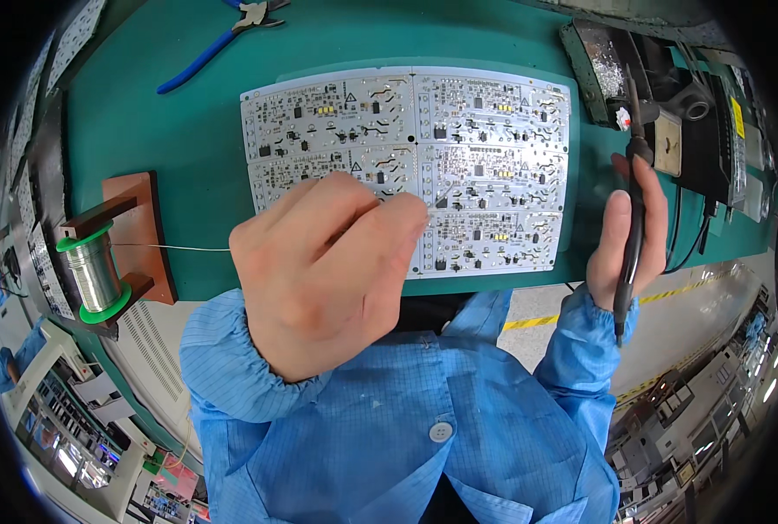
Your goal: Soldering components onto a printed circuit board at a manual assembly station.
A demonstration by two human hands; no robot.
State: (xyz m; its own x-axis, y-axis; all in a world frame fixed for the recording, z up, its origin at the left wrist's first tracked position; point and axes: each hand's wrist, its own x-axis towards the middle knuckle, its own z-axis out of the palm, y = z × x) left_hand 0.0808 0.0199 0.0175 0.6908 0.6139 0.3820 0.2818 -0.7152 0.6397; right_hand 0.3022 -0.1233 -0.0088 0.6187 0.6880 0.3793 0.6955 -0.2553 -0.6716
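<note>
My left hand (pixel 328 262) is closed in a pinch over the lower left of a white panel of circuit boards (pixel 494 179). A thin solder wire (pixel 179 247) runs from a spool (pixel 96 272) at the left into this hand; its end is hidden behind my fingers. My right hand (pixel 612 240) grips a black soldering iron (pixel 631 262) to the right of the panel. The iron stands nearly upright in view, its tip toward the far side, beside the sponge tray and apart from the boards.
The spool sits on a reddish-brown holder (pixel 149 227). Blue-handled cutters (pixel 201 59) lie at the far left of the green mat (pixel 188 131). At the far right are a dark metal box (pixel 588 79), a sponge tray (pixel 667 144) and a black soldering station (pixel 708 148) with cables.
</note>
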